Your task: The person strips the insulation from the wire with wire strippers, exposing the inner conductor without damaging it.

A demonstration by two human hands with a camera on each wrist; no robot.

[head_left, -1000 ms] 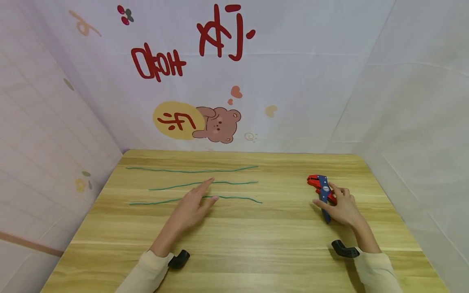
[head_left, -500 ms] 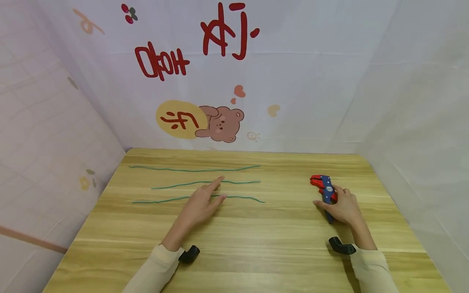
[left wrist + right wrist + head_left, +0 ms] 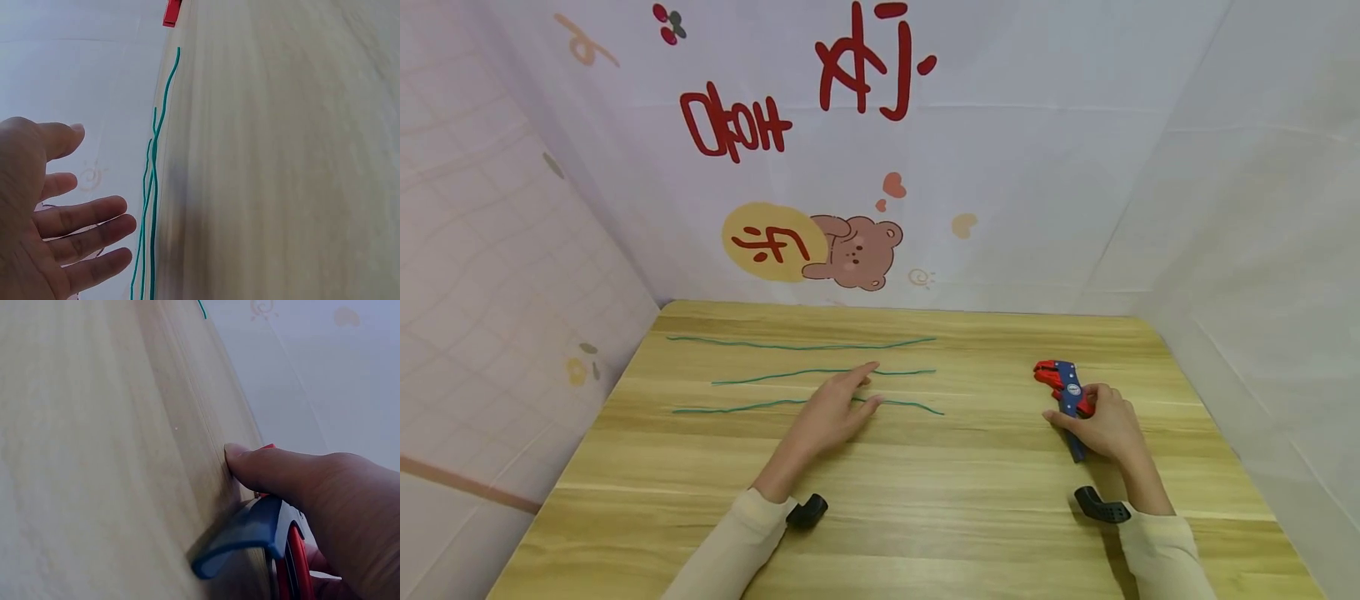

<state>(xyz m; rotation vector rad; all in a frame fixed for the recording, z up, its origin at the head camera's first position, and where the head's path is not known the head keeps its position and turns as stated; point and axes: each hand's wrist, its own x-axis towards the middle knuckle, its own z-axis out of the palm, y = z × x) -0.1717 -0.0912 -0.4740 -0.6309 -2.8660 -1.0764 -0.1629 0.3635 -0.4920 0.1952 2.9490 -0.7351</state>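
Observation:
Three thin green wires lie spread side by side on the table: a back wire (image 3: 801,347), a middle wire (image 3: 760,380) and a front wire (image 3: 730,409). My left hand (image 3: 831,411) hovers over the middle and front wires, fingers spread and holding nothing; the left wrist view shows its fingers (image 3: 84,215) apart from the wires. On the right, my right hand (image 3: 1105,421) holds a red and blue wire stripper (image 3: 1066,383) by its handles, thumb on the left side and fingers on the right. In the right wrist view the blue handle (image 3: 244,531) shows below the thumb.
A wooden table (image 3: 925,517) bears everything. Pale printed cloth (image 3: 1037,167) stands upright behind it and along both sides. Each wrist wears a black camera mount, such as the left mount (image 3: 807,511).
My left hand has moved to the right over the wires. My right fingers have closed in on the wire stripper, which has shifted slightly towards me. The head view has turned a little.

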